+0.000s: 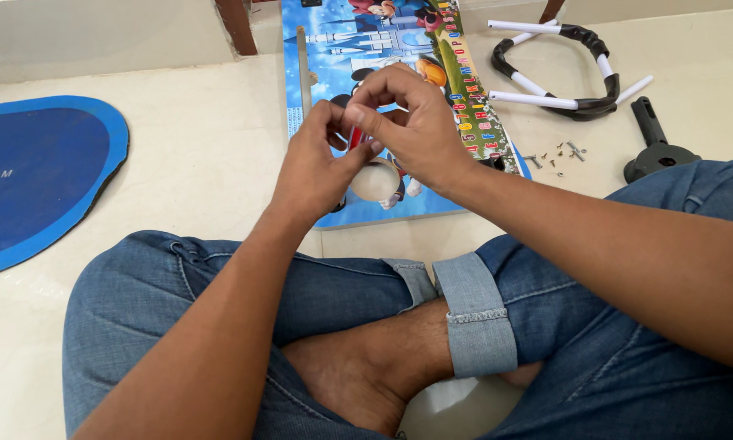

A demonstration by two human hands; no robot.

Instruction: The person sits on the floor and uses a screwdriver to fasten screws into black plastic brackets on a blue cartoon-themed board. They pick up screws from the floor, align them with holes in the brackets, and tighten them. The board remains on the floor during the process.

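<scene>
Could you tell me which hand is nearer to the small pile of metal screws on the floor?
Right. The right hand is beside the small pile of metal screws; the left hand lies beyond it, farther off.

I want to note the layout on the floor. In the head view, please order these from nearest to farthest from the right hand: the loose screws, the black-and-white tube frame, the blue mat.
From the right hand:
1. Loose screws, on the floor just to its right.
2. Black-and-white tube frame, farther right and up.
3. Blue mat, far left, beyond the left hand.

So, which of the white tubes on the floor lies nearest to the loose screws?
The long white tube at the bottom of the bent black frame, lying almost level just above the screws. The other white tubes sit higher up, further from them.
</scene>
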